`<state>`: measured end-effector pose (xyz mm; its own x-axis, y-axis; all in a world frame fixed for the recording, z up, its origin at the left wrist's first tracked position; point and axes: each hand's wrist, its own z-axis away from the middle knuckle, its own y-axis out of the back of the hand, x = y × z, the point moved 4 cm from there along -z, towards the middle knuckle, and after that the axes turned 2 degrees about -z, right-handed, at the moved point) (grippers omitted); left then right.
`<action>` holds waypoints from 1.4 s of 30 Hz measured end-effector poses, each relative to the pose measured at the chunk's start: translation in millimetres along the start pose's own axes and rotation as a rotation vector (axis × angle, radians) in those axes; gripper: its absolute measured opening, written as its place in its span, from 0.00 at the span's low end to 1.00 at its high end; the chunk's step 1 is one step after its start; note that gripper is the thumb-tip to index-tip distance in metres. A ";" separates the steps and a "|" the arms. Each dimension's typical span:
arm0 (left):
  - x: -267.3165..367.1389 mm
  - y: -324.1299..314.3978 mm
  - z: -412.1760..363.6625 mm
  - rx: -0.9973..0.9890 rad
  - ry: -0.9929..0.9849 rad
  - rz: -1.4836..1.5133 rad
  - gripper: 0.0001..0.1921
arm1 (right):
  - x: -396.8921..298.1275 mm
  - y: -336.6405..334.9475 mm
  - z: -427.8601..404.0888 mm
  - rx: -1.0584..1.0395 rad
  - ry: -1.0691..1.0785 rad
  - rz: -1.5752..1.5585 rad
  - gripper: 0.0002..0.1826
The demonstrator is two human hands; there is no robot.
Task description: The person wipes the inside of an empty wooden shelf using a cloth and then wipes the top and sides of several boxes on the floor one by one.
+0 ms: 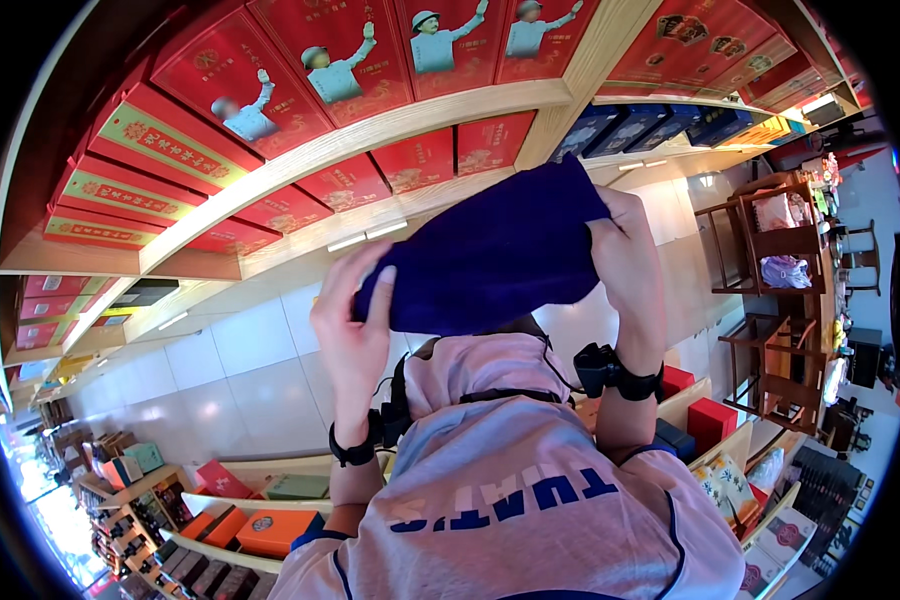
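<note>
A dark blue-purple cloth (487, 251) is stretched between my two hands, above the tiled floor and close to the wooden shelving. My left hand (356, 300) grips its left end, the thumb on top and the fingers partly behind it. At the opposite end, my right hand (624, 240) pinches the cloth's upper right edge. The cloth hangs in soft folds and hides part of the shelf edge. Each wrist wears a black strap with a small device.
Wooden shelves (360, 131) with red boxes (450, 45) and blue boxes (637, 127) run across the front. Lower shelves behind me hold orange boxes (270, 532) and a red box (711, 421). Wooden chairs (772, 360) stand at the right. Pale floor tiles (255, 337) lie between the shelves.
</note>
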<state>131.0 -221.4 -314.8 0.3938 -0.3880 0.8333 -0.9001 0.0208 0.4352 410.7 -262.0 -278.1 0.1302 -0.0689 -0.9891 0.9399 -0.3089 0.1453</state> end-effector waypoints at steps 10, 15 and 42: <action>9.5 -28.8 20.5 -0.055 0.388 0.468 0.18 | -2.3 -78.1 28.6 -0.229 0.452 0.453 0.39; 13.3 -39.3 16.0 0.035 0.286 0.899 0.24 | 3.2 -95.5 46.5 -0.376 0.453 0.483 0.34; 18.1 -6.5 -0.5 -0.201 0.249 0.590 0.11 | 76.9 -48.6 18.8 -0.689 -0.219 -0.763 0.14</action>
<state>144.0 -228.1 -302.4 -0.1004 -0.0351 0.9943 -0.9350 0.3451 -0.0822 369.0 -270.1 -360.7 -0.5674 -0.2740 -0.7765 0.7341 0.2590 -0.6278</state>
